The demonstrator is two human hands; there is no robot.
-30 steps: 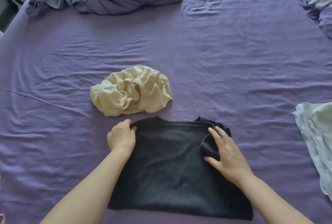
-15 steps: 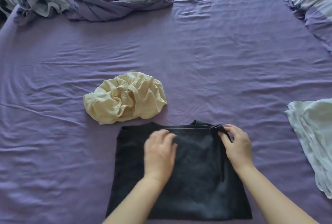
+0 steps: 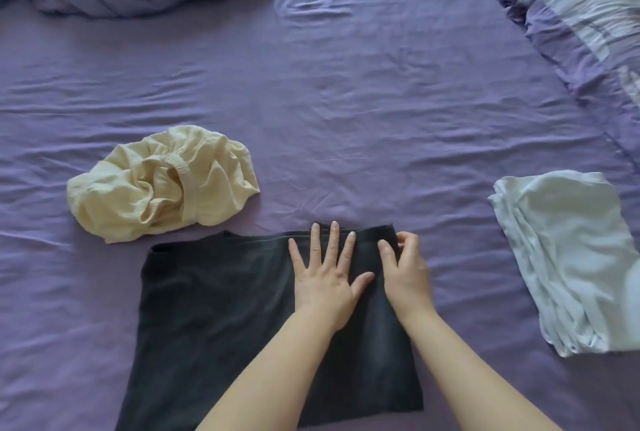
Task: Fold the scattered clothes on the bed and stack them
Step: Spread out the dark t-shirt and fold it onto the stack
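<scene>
Dark garment [image 3: 221, 320] lies flat, long axis toward frame top; left hand [image 3: 325, 275] presses flat, fingers spread; right hand [image 3: 405, 264] pinches its upper-right corner.

Under my spread fingers [image 3: 333, 240] lies a dark charcoal garment [image 3: 221, 299], plain, with no print. Beyond my fingers to the left sits a crumpled pale cream-yellow garment [image 3: 162, 185]. Out to the right of my fingers is a folded white piece [image 3: 568, 257]. The bed sheet [image 3: 381, 91] is solid purple. The bedding [image 3: 581, 8] far beyond is lilac with pale grey-blue floral patches.
</scene>
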